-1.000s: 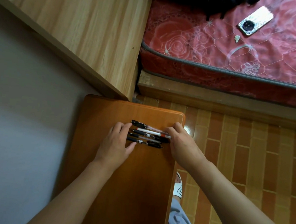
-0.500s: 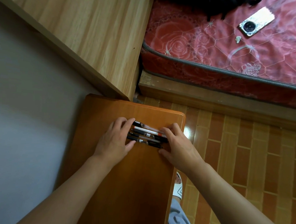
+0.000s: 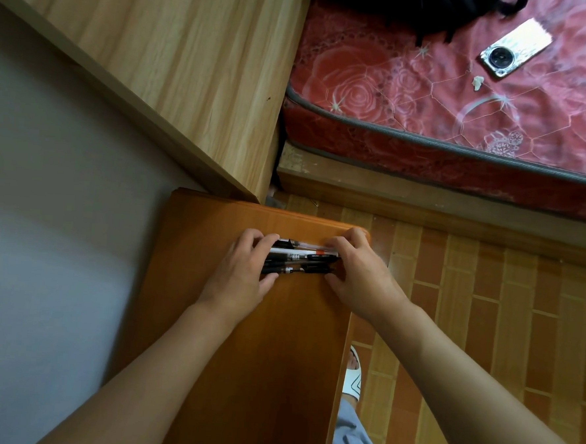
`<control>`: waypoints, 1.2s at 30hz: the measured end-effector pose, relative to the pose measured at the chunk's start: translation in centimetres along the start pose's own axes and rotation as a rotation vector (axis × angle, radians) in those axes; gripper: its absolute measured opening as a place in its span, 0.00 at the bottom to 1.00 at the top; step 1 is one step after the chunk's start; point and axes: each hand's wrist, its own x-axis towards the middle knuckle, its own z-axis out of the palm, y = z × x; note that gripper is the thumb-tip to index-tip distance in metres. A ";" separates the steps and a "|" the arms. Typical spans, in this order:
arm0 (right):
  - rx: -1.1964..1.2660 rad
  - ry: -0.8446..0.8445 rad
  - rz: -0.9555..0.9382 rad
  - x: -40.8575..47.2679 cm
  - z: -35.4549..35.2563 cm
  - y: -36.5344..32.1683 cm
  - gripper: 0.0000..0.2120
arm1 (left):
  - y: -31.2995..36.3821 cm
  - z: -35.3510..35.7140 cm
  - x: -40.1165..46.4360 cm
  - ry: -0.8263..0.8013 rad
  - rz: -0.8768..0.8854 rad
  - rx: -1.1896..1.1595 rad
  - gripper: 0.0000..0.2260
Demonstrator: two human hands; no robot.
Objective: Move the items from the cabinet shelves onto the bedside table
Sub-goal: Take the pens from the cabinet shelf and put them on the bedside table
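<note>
Red mattress (image 3: 463,105) sat past the bedside table's (image 3: 242,356) far right corner, light wood cabinet (image 3: 178,60) past its far left corner. On the table's far end, left hand (image 3: 240,273) and right hand (image 3: 360,274) clamped a bundle of pens (image 3: 299,258) from both ends, fingers curled round them, pens lying flat on the tabletop. Phone (image 3: 515,48) lay on the mattress, well apart from the table. White slipper (image 3: 352,376) was just beside the table's right edge.
</note>
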 end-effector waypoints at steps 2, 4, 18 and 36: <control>0.004 -0.003 0.004 -0.1 0.0 0.0 0.23 | 0.2 0.0 0.4 0.010 -0.006 0.003 0.31; 0.001 -0.007 0.010 -0.1 0.0 0.0 0.23 | 0.2 -0.2 0.6 0.024 -0.010 0.043 0.32; -0.037 0.099 0.011 0.4 -0.3 -0.4 0.10 | -0.9 -0.4 -0.9 -0.001 -0.045 -0.044 0.24; -0.131 0.024 -0.029 -0.4 0.1 -0.2 0.28 | 0.0 -0.1 -0.5 0.028 -0.040 -0.081 0.22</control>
